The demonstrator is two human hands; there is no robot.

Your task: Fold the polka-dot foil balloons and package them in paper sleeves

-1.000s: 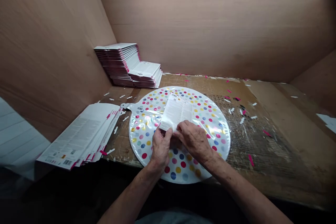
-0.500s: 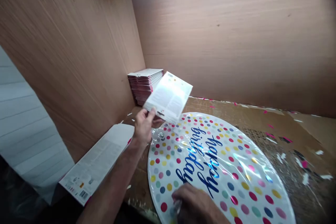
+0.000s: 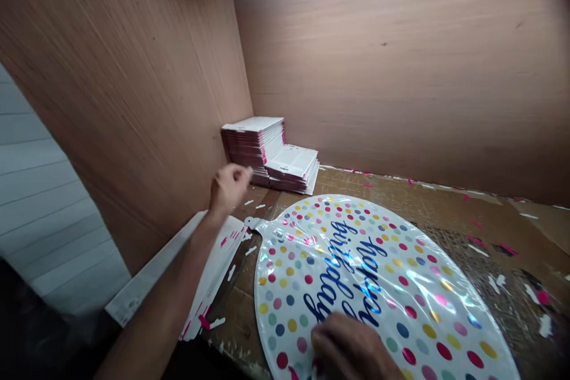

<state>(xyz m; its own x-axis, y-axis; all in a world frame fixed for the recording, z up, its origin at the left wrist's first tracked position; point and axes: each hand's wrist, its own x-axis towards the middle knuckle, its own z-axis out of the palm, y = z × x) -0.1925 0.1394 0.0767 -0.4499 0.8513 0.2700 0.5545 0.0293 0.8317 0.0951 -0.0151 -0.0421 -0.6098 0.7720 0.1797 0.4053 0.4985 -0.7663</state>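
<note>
Plywood walls (image 3: 378,71) enclose the bench (image 3: 445,208). Left of centre, folded card sleeves (image 3: 291,160) stand stacked; flat cards (image 3: 216,267), lower left, remain unfolded. The left hand (image 3: 229,189), partly open, shows nothing held beside the stack. At lower centre, the right hand (image 3: 351,347) blurs over a dotted balloon (image 3: 307,297), its grip unclear.

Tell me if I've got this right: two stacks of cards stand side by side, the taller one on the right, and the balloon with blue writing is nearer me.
Not quite: in the head view the taller stack is on the left, the shorter stack on the right. The balloon part is correct.
</note>
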